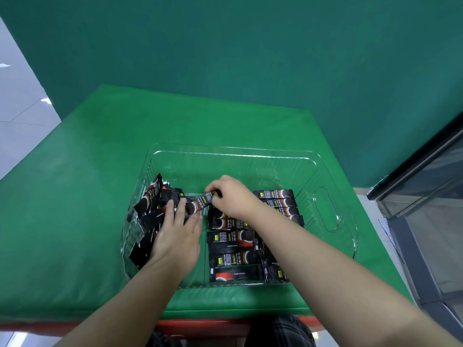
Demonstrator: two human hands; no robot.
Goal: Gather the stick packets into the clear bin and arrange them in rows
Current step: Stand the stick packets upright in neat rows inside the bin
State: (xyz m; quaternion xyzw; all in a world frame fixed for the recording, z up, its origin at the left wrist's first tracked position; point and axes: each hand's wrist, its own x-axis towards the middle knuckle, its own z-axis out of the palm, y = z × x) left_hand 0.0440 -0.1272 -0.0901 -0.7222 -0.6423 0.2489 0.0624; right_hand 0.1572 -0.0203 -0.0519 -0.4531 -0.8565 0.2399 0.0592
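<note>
A clear plastic bin [325,171] sits on the green table. Inside it on the left lies a loose heap of black stick packets [150,211]. Flat rows of black and red stick packets [233,251] fill the bin's middle and right. My left hand [175,236] rests on the heap with its fingers stretched over the packets. My right hand [230,196] pinches one end of a single stick packet [198,202], which slants down to the left fingertips. More packets [278,199] lie in a row behind my right wrist.
The green cloth-covered table [82,196] has a red front edge. A green wall stands behind it. A dark-framed glass panel [431,186] is on the right, and white floor tiles show on the left. The far part of the bin holds no packets.
</note>
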